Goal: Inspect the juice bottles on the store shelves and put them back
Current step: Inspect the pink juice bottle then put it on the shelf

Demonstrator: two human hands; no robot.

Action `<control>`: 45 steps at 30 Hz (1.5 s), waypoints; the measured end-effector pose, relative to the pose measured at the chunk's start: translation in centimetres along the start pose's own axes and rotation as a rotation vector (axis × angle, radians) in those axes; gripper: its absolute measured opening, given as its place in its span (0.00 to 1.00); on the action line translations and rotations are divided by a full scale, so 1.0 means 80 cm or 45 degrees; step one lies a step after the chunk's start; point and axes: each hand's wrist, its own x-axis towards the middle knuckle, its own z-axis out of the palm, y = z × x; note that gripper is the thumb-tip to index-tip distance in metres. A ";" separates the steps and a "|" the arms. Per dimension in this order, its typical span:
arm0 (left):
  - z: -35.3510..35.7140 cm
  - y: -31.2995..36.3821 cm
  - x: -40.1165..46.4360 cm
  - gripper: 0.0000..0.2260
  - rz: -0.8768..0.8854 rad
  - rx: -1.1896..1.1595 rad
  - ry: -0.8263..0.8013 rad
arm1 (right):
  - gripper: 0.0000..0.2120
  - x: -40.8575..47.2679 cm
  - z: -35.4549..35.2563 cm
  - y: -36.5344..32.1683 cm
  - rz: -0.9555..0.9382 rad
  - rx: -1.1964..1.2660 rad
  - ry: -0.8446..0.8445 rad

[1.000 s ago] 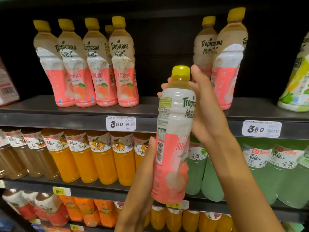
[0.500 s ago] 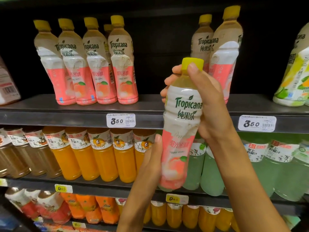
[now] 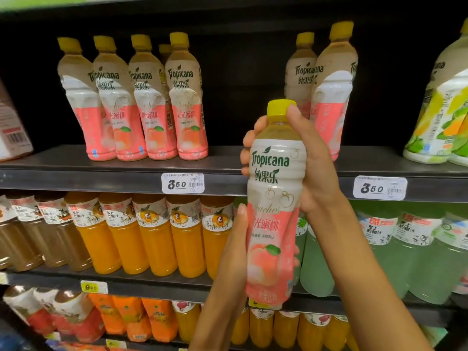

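Note:
I hold a Tropicana peach juice bottle (image 3: 274, 198) upright in front of the shelves, its yellow cap up and its front label facing me. My right hand (image 3: 311, 160) grips its upper half, thumb up by the cap, fingertips showing on the left side. My left hand (image 3: 236, 239) wraps the lower half, thumb along the left edge, fingertips showing on the right. On the upper shelf (image 3: 101, 178) several matching peach bottles (image 3: 141, 102) stand at the left and two more (image 3: 326, 79) stand right behind the held one.
A gap on the upper shelf lies between the two peach groups. Lime-green bottles (image 3: 440, 110) stand at far right. The shelf below holds orange juice bottles (image 3: 157, 236) and pale green bottles (image 3: 395, 249). White price tags (image 3: 182, 183) read 3.50.
The bottle has been turned so its front label faces me instead of its back label, and it now stands more upright. Both hands stayed on it.

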 end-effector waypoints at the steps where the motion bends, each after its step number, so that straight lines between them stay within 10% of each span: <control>1: 0.000 -0.001 0.002 0.33 0.025 0.057 0.023 | 0.16 0.000 -0.001 0.000 -0.008 -0.015 0.014; 13: -0.003 0.013 0.006 0.27 0.349 0.394 0.204 | 0.14 0.006 0.001 -0.002 -0.185 -0.352 0.398; 22: 0.000 0.011 0.011 0.30 -0.018 -0.084 -0.039 | 0.16 0.018 -0.012 -0.006 0.040 -0.112 0.161; 28: -0.002 0.028 0.025 0.37 0.060 0.268 0.090 | 0.14 0.028 -0.020 -0.015 -0.041 -0.202 0.267; 34: 0.005 0.033 0.033 0.20 0.293 0.384 0.091 | 0.13 0.035 -0.025 -0.017 -0.086 -0.426 0.551; 45: 0.028 0.045 0.043 0.29 0.026 -0.223 -0.191 | 0.15 0.051 -0.035 -0.039 0.110 0.118 0.059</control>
